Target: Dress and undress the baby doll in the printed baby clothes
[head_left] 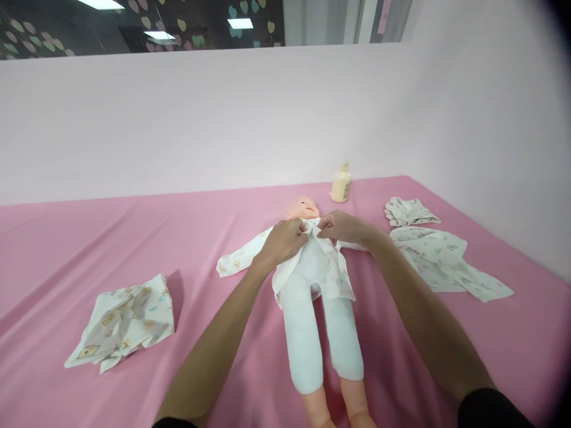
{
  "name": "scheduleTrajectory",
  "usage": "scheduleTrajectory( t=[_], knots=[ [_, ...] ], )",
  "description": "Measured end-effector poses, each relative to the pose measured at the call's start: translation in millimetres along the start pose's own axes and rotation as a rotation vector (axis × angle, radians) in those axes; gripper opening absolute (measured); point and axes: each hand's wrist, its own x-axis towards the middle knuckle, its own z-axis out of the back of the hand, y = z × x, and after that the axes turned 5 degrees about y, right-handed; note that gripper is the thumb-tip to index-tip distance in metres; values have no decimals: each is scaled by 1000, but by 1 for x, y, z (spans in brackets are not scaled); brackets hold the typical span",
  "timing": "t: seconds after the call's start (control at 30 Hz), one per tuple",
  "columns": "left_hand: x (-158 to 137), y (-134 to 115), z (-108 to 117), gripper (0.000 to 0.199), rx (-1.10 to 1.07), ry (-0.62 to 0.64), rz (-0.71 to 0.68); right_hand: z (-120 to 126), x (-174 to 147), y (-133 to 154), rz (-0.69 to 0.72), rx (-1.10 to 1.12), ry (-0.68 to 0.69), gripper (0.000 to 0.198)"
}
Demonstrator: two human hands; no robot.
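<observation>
A baby doll (303, 351) with a white cloth body lies on its back, head away from me and bare feet toward me. It wears a white printed baby shirt (243, 255), whose front hangs apart over the belly. At the neckline, my left hand (288, 241) pinches one front edge of the shirt. Just to the right, my right hand (341, 227) has its fingers closed on the other front edge. The exact fastening between my fingertips is too small to make out. My right forearm partly covers the doll's sleeve on that side.
The pink sheet (196, 238) covers the surface, with a white wall (200, 125) behind. A pump bottle (341, 184) stands beyond the doll's head. Printed baby clothes (446, 255) and a crumpled cloth (408, 211) lie right; a folded printed garment (129, 321) lies left.
</observation>
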Motion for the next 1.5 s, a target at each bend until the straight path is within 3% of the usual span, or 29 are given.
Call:
scheduleTrajectory(
  t=[0.17,0.4,0.53,0.67,0.87,1.07,1.5],
  knots=[
    [-1,-2,-17,13,79,-207,44,2,-2,5,-12,70,-132,23],
    [-11,5,-47,17,62,-438,-17,1,5,1,-1,146,-234,10],
    [-11,9,-57,14,182,-506,-70,-5,8,1,31,231,-261,7],
    [-11,11,-61,14,307,-509,-120,-11,12,4,53,273,-233,7],
    [-12,14,-64,15,288,-506,-107,-13,14,5,28,381,-199,10],
    [-13,12,-62,16,281,-482,-110,-14,15,3,-17,337,-195,7],
    [-11,9,-56,14,-106,-418,22,-16,18,0,0,342,-172,8]
  ],
)
